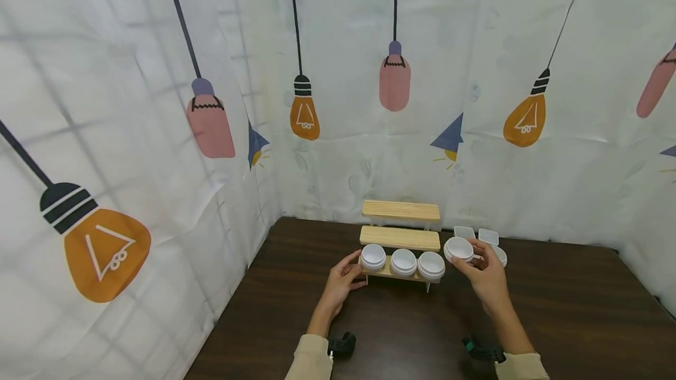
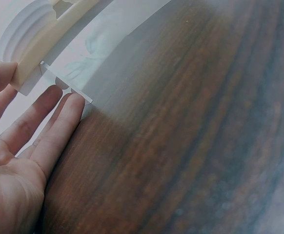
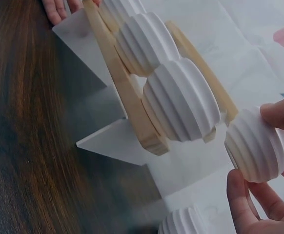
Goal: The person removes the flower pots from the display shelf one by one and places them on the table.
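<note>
A tiered stand has three wooden steps on clear legs. Along its lowest step sit three white ribbed pots: a left pot, a middle pot and a right pot. My left hand holds the left end of that step, thumb on the wood and other fingers by the clear side panel. In my right hand is another white ribbed pot, pinched between thumb and fingers. It is lifted just right of the stand, apart from the right pot.
Behind the right hand stand two squarish white pots and a partly hidden round pot. The dark wooden table meets a white printed curtain at the back and left. The stand's upper two steps bear nothing.
</note>
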Demonstrator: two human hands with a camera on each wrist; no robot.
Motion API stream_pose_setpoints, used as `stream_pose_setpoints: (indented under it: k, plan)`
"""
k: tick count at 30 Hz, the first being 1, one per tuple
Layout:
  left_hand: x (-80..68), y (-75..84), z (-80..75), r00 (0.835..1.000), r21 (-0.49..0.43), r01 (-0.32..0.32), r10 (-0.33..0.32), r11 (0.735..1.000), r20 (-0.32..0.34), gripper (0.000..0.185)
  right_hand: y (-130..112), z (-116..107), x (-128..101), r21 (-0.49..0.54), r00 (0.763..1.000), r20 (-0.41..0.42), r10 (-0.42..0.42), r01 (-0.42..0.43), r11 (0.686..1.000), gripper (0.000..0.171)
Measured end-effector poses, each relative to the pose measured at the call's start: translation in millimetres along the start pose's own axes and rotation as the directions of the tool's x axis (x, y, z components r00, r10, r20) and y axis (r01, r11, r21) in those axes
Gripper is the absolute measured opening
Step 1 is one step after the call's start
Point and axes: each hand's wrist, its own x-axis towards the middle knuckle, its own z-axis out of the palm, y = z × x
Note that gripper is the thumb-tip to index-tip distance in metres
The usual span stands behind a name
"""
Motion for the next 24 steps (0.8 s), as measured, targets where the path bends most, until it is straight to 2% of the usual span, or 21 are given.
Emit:
stream_pose_setpoints:
  k: [8,17,24]
  plan:
    - [0.3,0.0,0.1,1.0,0.007,-0.001,0.001,1.0,0.001,0.049,3,-7,1,-0.021,1.0,0.01,-0.004,0.004,1.0,0.064]
    - [-0.4,-0.9,1.3,1.0,0.004,-0.003,0.003,1.0,-0.001,0.049,12,-14,2,-0.064,1.0,-0.019,0.016,-0.017,0.998,0.063]
    - [1.9,-1.1,-0.5,1.0,-0.002,-0.005,0.005,1.0,0.006,0.05,21,-19,5,-0.103,0.999,0.011,0.03,-0.029,0.994,0.064]
